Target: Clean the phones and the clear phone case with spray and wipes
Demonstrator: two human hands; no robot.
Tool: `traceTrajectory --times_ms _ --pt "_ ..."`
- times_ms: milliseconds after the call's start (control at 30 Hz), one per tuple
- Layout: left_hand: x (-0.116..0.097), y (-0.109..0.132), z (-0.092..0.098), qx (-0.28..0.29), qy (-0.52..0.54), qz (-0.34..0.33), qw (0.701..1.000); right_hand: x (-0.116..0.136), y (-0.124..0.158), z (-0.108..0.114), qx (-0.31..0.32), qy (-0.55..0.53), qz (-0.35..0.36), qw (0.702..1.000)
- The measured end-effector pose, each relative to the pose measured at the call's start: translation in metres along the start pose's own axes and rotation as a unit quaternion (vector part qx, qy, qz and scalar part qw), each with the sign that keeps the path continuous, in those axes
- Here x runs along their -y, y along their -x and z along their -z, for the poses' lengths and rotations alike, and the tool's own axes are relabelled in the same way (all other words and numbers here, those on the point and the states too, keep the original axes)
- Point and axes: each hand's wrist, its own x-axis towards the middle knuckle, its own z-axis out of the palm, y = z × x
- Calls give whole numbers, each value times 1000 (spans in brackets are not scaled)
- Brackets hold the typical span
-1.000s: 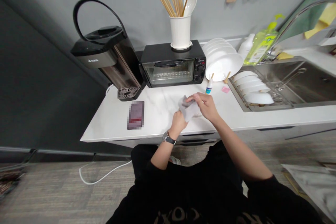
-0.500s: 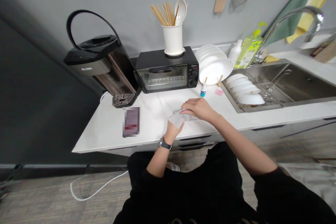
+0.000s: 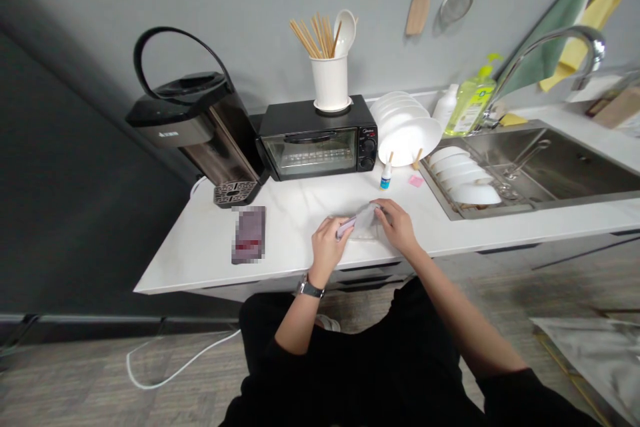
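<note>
Over the counter's front part, both my hands hold a thin pale grey cloth (image 3: 367, 221). My left hand (image 3: 327, 240), wearing a watch, is closed at its left side, pinching a slim lavender-edged flat thing (image 3: 345, 227) against the cloth; its kind I cannot make out. At the cloth's upper right corner, the thumb and fingers of my right hand (image 3: 397, 225) are pinched on it. A small white bottle with a blue label (image 3: 385, 177) stands upright just beyond my right hand, with a pink slip (image 3: 415, 181) lying beside it.
A black toaster oven (image 3: 315, 147) carries a white holder (image 3: 330, 83) of chopsticks and a spoon. Left of it stands a tall dispenser (image 3: 215, 127), with a pixelated flat object (image 3: 249, 235) in front. White plates (image 3: 410, 140) lean near the sink (image 3: 565, 190), which holds bowls (image 3: 473, 195).
My right hand has moved off the top of my left hand, to the right. The cloth is now spread between them, and the lavender edge shows in my left hand.
</note>
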Motion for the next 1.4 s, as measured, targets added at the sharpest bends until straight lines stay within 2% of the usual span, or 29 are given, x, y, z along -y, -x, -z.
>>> traceTrajectory --times_ms 167,267,300,333,433,500,533,600,667,700,733,767,867,900,933,1067,1100,1167,1267,1300,1333,1400 --pt "5 -4 1 58 35 56 996 11 11 -12 -35 101 -2 994" --pt "13 -4 -2 111 32 62 991 23 16 -22 -56 145 2 988" --pt "16 -3 -4 124 12 61 990 30 18 -28 -46 159 17 986" --pt "19 -2 -5 134 -11 62 989 37 21 -34 -18 170 45 984" --pt "23 2 -9 150 -57 67 985 56 27 -47 128 170 170 962" --pt "23 3 -9 154 -58 63 984 58 26 -47 169 171 203 949" --pt "21 2 -9 156 -56 60 984 55 24 -43 153 181 188 953" --pt "17 1 -6 158 -45 55 985 46 19 -34 71 213 110 968" --pt "14 1 -4 151 -27 51 987 40 16 -27 -17 244 26 969" --pt "13 1 -4 146 -20 51 988 41 16 -28 -37 252 7 967" --pt "13 1 -4 142 -16 53 988 44 18 -30 -31 253 10 967" --pt "13 2 -4 140 -14 58 988 48 21 -35 1 247 37 968" --pt "16 5 -4 146 -12 80 986 59 29 -47 144 208 153 955" --pt "17 5 -4 148 -10 84 985 59 30 -48 162 203 166 951" --pt "16 6 -4 146 -11 83 986 56 29 -46 154 207 158 953" --pt "11 3 -3 132 -53 64 988 40 18 -27 -2 265 23 964" --pt "11 3 -3 131 -61 61 988 39 17 -26 -18 274 11 961" --pt "11 3 -3 138 -66 64 986 44 20 -29 24 270 58 961" --pt "14 4 -4 156 -75 84 981 53 28 -37 159 231 180 943" --pt "14 4 -4 158 -81 91 980 53 28 -37 170 226 183 941" --pt "14 3 -4 155 -83 91 980 51 27 -35 152 232 161 947" --pt "12 3 -3 139 -70 75 985 44 23 -28 66 260 74 961"
